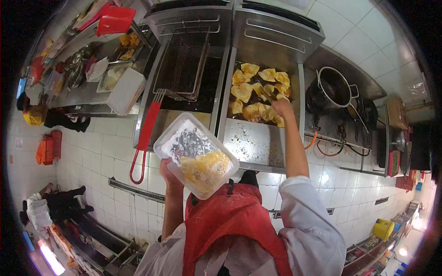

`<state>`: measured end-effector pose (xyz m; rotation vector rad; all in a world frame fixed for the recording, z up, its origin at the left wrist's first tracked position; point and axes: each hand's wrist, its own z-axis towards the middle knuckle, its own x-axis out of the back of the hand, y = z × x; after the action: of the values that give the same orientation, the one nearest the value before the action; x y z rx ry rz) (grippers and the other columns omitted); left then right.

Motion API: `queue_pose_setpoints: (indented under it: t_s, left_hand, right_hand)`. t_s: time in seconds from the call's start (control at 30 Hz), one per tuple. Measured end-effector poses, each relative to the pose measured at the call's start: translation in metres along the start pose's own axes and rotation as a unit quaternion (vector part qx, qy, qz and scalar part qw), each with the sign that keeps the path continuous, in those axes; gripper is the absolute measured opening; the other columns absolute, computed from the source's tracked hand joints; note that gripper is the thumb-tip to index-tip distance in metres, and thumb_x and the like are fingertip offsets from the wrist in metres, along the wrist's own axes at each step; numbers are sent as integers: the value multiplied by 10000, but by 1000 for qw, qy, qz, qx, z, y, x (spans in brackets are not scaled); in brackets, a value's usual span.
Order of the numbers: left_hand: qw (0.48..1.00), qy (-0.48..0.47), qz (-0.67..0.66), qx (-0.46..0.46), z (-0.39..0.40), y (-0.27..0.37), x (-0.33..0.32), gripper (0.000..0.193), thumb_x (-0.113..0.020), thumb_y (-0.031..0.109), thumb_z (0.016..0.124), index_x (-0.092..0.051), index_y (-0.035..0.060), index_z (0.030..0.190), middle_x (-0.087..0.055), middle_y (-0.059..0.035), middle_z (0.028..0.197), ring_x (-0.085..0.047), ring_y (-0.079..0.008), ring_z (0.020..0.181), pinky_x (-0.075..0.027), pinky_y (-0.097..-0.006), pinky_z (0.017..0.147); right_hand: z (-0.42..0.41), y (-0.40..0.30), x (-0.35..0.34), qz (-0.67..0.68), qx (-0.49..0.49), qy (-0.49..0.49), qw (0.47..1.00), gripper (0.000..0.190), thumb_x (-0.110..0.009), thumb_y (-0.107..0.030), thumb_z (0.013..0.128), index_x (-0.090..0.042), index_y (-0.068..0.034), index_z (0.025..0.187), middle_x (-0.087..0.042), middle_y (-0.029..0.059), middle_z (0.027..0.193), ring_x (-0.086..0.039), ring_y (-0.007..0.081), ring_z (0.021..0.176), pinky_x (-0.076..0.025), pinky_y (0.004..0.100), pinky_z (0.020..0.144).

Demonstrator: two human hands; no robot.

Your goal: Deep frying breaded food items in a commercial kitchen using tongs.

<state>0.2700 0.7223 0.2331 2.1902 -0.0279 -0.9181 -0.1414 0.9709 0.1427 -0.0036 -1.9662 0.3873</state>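
Observation:
My left hand (pixel 171 174) grips the near-left edge of a translucent plastic tub (pixel 165 145), tilted in front of the red apron (pixel 228 214). Flour coats the tub's floor, and a few raw yellow wontons (pixel 205 170) lie in its near half. Over the right fryer vat (pixel 255 141), my right hand (pixel 282 107) holds what look like metal tongs (pixel 267 94), their tips down among the food. Several folded yellow wontons (pixel 241 91) float there in dark oil. Their near group is partly covered by my forearm.
A wire fry basket (pixel 183 65) with a red handle (pixel 149 127) rests over the left vat. On the right, a deep pot (pixel 333 88) stands on a stove. A white tub (pixel 127 91) overhangs the left counter's edge. Two other people (pixel 34 115) are at far left.

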Motion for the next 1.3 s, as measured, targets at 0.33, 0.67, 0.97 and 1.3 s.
queue_pose_setpoints:
  t_s: [0.33,0.67,0.97,1.3]
  left_hand:
    - [998,31,-38,33,11,-10,13,495,-424,258,742,-483,31,1178,-554,-99,1073,-546,-263,998,-448,-394,864]
    - [999,38,-31,-7,3,-16,3,507,-448,303,726,-501,26,1147,-557,-108,1055,-541,-288,994,-441,-395,868]
    - [990,106,-53,-80,-28,-34,-19,462,-464,312,714,-534,29,1072,-556,-110,1025,-554,-288,944,-471,-434,828]
    - [967,193,-104,-131,-85,-82,21,501,-486,292,723,-472,37,1154,-551,-111,994,-550,-290,926,-470,-458,836]
  right_hand:
    - [-40,-13,-18,69,84,44,993,456,-554,-402,790,-631,30,914,-598,295,966,-574,410,955,-450,477,821]
    - [41,48,-45,-104,174,121,972,431,-481,-391,815,-645,6,789,-617,251,816,-593,406,816,-456,492,739]
    - [104,36,-45,442,-41,-158,882,270,-598,-267,823,-561,-35,689,-583,117,612,-512,204,438,-404,338,405]
    - [152,18,-29,610,-169,-296,715,147,-538,-236,892,-504,-94,911,-597,72,741,-465,87,440,-358,207,327]
